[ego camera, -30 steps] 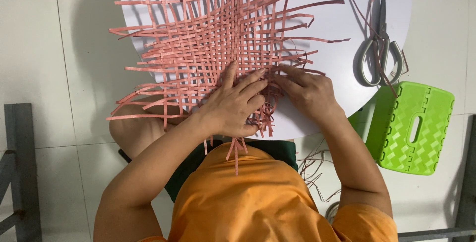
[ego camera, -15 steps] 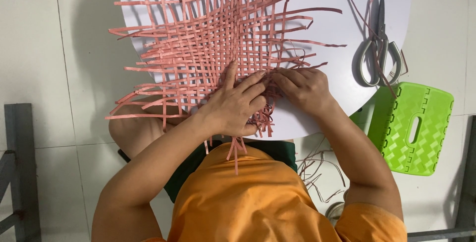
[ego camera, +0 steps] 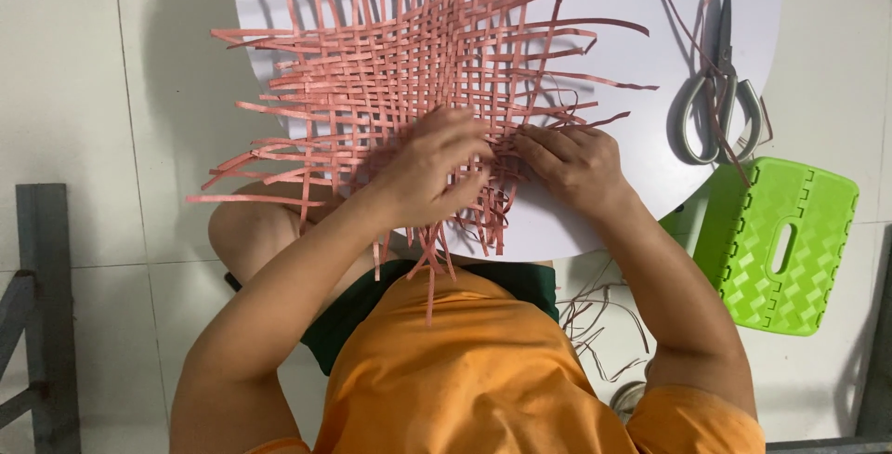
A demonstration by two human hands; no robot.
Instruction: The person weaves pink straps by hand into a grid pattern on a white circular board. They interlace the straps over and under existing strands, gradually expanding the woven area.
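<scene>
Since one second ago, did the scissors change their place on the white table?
No. The scissors lie at the same spot near the right edge of the white table, just above the green stool, as before.

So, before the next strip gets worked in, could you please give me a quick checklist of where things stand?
1. Both hands on the weave: ok. The left hand and the right hand press on the near edge of the pink woven mat.
2. Mat supported: ok. Its middle lies on the white round table; loose strip ends overhang the left and near edges.
3. Strip pinched between fingers: cannot tell, the fingertips hide it.
4. Scissors clear of the hands: ok, lying on the table to the right with a strip draped over them.
5. Green stool out of the way: ok, on the floor beside the table.
</scene>
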